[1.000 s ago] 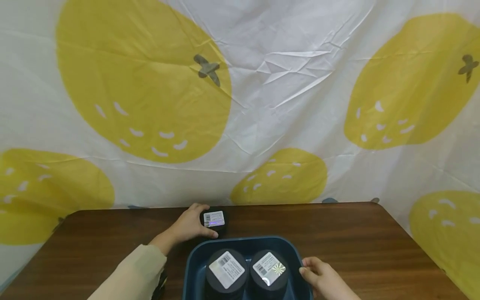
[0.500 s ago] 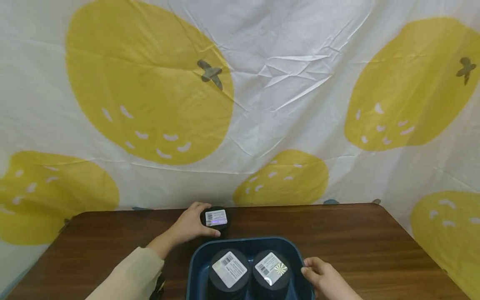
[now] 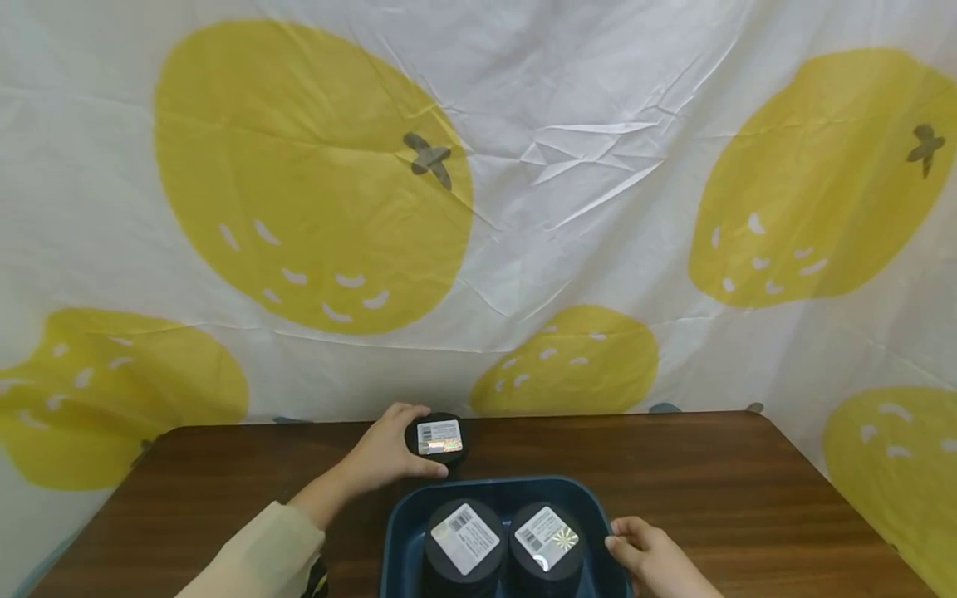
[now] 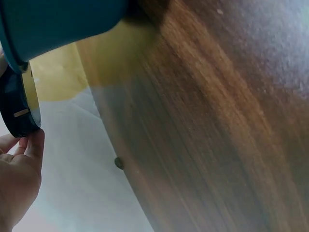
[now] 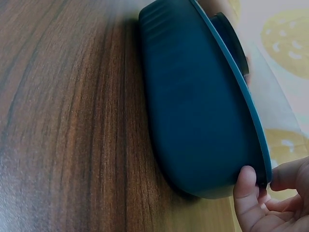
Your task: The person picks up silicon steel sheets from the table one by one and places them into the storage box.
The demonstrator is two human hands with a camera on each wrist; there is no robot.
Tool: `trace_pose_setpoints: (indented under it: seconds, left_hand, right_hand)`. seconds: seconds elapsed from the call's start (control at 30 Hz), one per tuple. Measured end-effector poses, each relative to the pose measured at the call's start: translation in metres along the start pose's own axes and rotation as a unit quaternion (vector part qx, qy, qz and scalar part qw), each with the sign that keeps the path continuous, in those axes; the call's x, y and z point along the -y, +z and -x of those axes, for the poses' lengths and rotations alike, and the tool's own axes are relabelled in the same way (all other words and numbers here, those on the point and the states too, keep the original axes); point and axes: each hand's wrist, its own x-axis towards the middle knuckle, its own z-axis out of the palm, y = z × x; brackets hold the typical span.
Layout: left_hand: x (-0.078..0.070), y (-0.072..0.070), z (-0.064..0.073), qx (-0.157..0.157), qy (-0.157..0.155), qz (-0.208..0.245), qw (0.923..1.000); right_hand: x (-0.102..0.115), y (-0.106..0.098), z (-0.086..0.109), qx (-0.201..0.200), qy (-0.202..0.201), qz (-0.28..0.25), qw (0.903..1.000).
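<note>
In the head view my left hand (image 3: 385, 455) grips the side of a black round container (image 3: 429, 419) with a white barcode label on top, behind the blue bin (image 3: 516, 482). The left wrist view has the same container (image 4: 13, 104) at the left edge, with fingertips against it. My right hand (image 3: 652, 555) pinches the bin's right rim; in the right wrist view its thumb and a finger (image 5: 247, 181) are on either side of that rim. Inside the bin stand two black round containers, one left (image 3: 463, 573) and one right (image 3: 549, 577), both labelled on top.
Everything rests on a brown wooden table (image 3: 748, 498). A white cloth (image 3: 568, 208) with yellow fruit prints hangs behind its far edge. A dark patterned item (image 3: 317, 577) shows partly beside the left sleeve.
The whole head view has shifted a little, so table, bin and hands appear slightly lower and further right. Both hands keep their holds. The glare on the held container's label went from purple to gold.
</note>
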Motion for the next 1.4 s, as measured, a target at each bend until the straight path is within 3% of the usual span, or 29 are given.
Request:
trace_pose_setpoints:
  seconds: [0.4,1.07,1.23,1.4]
  left_hand:
    - [-0.015,-0.008,0.016,-0.002,0.0,0.035,0.9994]
    - [-0.037,-0.018,0.034,0.009,0.009,0.053,0.9985]
    - [-0.043,-0.018,0.04,0.011,0.023,0.052,0.9983]
    - [-0.048,-0.016,0.046,0.015,0.039,0.06,0.9973]
  right_hand:
    - [0.001,0.0,0.0,-0.001,0.006,0.01,0.9999]
    - [-0.003,-0.001,-0.004,0.005,-0.006,0.014,0.9999]
    - [-0.006,-0.003,-0.006,0.014,-0.033,0.021,0.9991]
    - [0.0,0.001,-0.003,0.002,-0.027,0.036,0.999]
